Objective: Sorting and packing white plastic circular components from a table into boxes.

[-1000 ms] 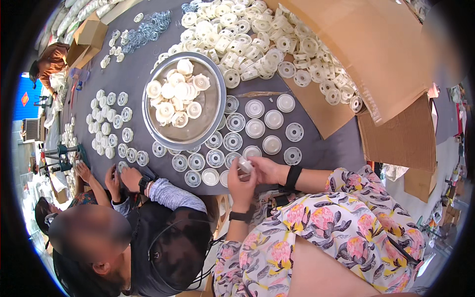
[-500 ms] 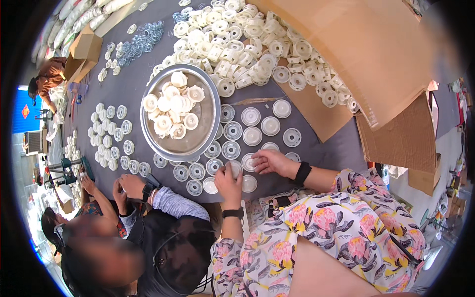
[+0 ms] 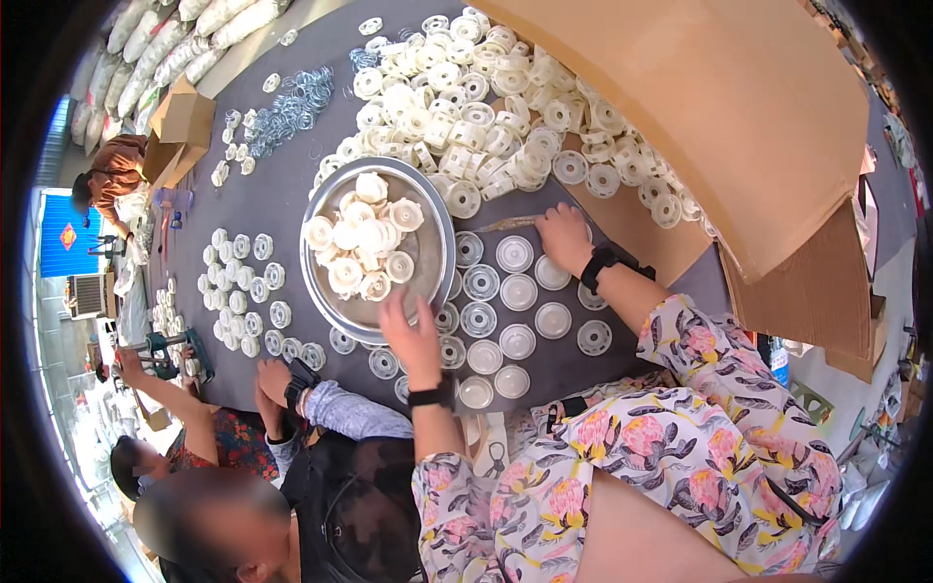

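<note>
Grey table (image 3: pixel 292 185): left hand (image 3: pixel 413 335) on metal bowl (image 3: pixel 432 257) rim, fingers spread.

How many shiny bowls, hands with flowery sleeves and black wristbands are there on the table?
Steel bowl: 1
Hands with flowery sleeves: 2, the left hand at the bowl's rim and the right hand by the white heap
Black wristbands: 2, the left wristband and the right wristband
Total: 5
</note>
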Demonstrator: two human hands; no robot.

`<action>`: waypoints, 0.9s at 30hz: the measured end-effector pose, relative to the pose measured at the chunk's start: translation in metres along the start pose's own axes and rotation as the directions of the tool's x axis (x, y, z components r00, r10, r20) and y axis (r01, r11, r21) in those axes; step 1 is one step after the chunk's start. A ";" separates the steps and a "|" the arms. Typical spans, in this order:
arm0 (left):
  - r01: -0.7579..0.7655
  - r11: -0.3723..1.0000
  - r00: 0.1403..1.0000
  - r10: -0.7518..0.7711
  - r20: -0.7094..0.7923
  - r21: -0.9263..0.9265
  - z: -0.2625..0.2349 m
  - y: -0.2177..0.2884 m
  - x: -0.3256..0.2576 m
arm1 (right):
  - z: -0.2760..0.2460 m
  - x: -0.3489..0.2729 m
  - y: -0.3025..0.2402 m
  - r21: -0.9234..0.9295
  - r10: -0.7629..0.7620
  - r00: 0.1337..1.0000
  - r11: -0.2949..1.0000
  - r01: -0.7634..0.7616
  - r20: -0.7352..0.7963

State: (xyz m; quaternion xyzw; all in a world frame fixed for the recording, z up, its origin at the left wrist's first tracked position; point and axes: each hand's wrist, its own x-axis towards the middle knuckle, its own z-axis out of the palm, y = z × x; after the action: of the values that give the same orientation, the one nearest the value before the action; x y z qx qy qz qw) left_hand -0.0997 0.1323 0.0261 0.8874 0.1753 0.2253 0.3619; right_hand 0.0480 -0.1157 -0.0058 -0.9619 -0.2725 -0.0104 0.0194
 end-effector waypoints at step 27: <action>0.657 0.244 0.705 -0.534 0.467 -0.713 0.030 0.026 -0.090 | -0.006 -0.062 -0.071 0.717 -0.321 0.715 -0.136 -0.684 0.621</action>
State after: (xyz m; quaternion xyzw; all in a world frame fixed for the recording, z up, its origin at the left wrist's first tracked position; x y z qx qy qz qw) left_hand -0.1557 0.0550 0.0009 0.4703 0.3421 0.0686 0.8106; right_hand -0.0419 -0.0883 0.0004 -0.5735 -0.0120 0.5264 0.6276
